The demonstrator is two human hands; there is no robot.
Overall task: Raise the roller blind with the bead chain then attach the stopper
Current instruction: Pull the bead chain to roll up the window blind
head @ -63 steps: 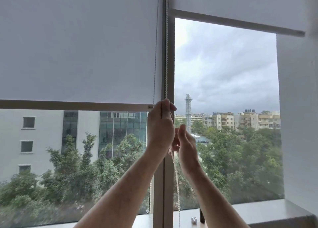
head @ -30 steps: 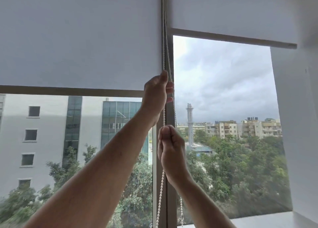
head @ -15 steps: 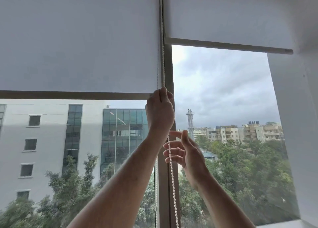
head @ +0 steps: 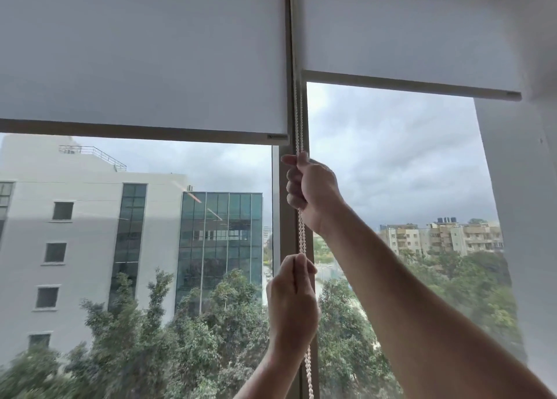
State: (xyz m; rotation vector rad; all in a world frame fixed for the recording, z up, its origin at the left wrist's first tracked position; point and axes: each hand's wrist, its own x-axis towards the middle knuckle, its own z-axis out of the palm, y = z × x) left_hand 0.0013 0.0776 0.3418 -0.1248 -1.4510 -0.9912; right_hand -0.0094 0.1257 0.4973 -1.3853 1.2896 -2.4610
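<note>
A white bead chain (head: pixel 301 239) hangs along the window's middle post (head: pixel 283 232). My right hand (head: pixel 312 190) is closed around the chain high up, just under the bottom bar (head: pixel 135 130) of the left grey roller blind (head: pixel 135 52). My left hand (head: pixel 292 302) grips the same chain lower down, with the beads running out below it. The chain is taut between the two hands. No stopper is in view.
A second grey roller blind (head: pixel 407 27) covers the top of the right pane, its bottom bar higher than the left one. A white wall (head: pixel 524 187) borders the window on the right. Buildings and trees lie outside the glass.
My hands have swapped places on the chain: the right one now grips above and the left below. The left blind's bottom bar sits higher against the building outside.
</note>
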